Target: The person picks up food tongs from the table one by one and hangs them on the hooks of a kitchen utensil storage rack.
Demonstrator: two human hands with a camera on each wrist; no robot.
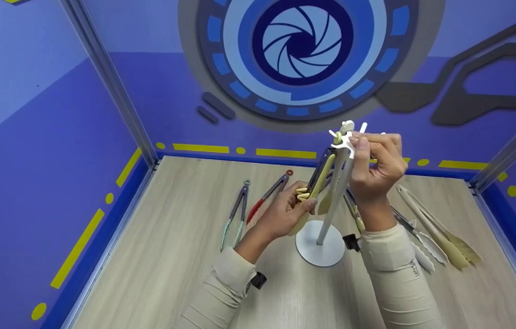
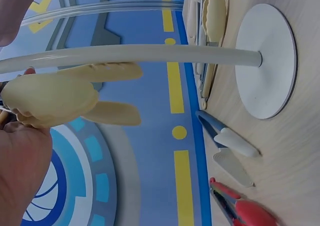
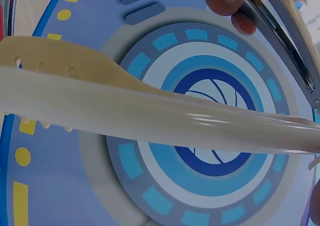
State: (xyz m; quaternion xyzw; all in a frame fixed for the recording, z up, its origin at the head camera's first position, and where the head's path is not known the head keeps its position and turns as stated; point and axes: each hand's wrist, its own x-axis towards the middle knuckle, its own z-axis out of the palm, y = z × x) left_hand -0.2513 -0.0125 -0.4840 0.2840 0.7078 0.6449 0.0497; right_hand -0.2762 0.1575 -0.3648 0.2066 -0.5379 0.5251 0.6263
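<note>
A metal stand has a pale pole (image 1: 332, 210), a round base (image 1: 320, 257) and a white pronged hook top (image 1: 343, 142). My right hand (image 1: 379, 160) pinches the hook top by its right side. My left hand (image 1: 285, 212) grips a pair of tongs (image 1: 323, 176) with pale yellow edges, alongside the pole. Their yellow loop overlaps a prong at the top. The tongs' scalloped cream head (image 2: 55, 98) shows in the left wrist view. Behind the pole hangs a slotted beige utensil (image 3: 65, 61), partly hidden by it.
On the wooden table (image 1: 162, 274) lie teal-tipped tongs (image 1: 237, 214) and red tongs (image 1: 269, 196) at left. Beige tongs (image 1: 436, 228) and white-tipped tongs (image 1: 423, 257) lie at right. Another yellow-edged pair (image 1: 354, 212) is partly behind my right arm. Blue panels (image 1: 157, 105) enclose the table.
</note>
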